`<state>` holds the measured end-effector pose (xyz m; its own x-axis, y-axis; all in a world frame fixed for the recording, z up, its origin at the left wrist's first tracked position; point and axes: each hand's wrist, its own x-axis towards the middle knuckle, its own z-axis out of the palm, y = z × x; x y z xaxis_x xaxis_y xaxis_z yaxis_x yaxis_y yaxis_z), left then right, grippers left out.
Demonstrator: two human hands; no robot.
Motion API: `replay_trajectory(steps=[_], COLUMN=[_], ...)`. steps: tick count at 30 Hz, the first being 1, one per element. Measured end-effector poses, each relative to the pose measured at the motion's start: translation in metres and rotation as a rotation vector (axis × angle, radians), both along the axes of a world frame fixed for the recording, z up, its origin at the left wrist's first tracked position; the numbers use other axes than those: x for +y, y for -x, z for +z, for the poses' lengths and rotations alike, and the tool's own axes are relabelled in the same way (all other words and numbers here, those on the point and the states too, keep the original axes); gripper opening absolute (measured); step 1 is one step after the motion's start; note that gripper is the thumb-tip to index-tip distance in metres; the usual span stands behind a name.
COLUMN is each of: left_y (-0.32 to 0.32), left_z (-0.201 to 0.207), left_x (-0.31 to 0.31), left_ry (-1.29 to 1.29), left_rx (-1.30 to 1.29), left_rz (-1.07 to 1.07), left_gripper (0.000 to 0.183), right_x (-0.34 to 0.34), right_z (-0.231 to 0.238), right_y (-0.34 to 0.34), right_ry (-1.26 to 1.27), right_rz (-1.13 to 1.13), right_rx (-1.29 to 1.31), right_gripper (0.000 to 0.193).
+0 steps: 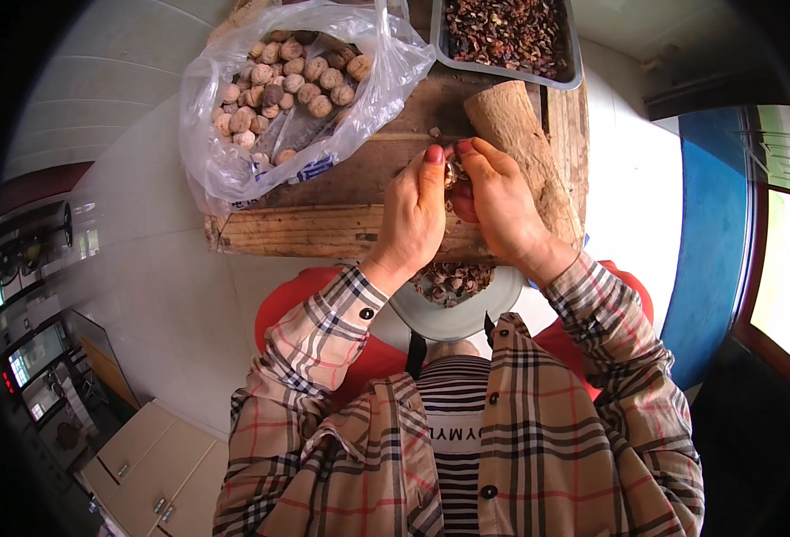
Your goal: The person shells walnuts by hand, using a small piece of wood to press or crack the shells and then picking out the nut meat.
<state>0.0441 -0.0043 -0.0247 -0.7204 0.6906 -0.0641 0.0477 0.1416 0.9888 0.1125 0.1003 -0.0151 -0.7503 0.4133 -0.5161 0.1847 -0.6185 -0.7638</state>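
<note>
My left hand and my right hand meet above the near edge of the wooden table, fingers closed around a cracked walnut. Both thumbs press on it from above, and only a bit of its broken shell shows between them. Below my hands, a pale basin holds a heap of broken walnut shells. To the left, a clear plastic bag lies open on the table with many whole walnuts inside.
A thick wooden log lies on the table beside my right hand. At the far right corner stands a metal tray filled with dark brown walnut pieces. Cabinets line the lower left, and a blue panel stands at the right.
</note>
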Motion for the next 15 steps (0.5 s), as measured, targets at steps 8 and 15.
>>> replay_trajectory(steps=[8,15], left_y=[0.019,0.025], left_z=[0.004,0.008], left_x=[-0.008,-0.008], left_ry=[-0.002,-0.065], left_rx=[-0.370,-0.706], left_rz=[-0.070,-0.044], left_gripper=[0.047,0.030], right_x=[0.008,0.022], right_z=[-0.007,-0.005], right_y=[0.006,-0.002], right_ry=[-0.076,-0.118], right_rz=[0.010,0.166], right_rx=[0.043,0.023], right_gripper=[0.022,0.028])
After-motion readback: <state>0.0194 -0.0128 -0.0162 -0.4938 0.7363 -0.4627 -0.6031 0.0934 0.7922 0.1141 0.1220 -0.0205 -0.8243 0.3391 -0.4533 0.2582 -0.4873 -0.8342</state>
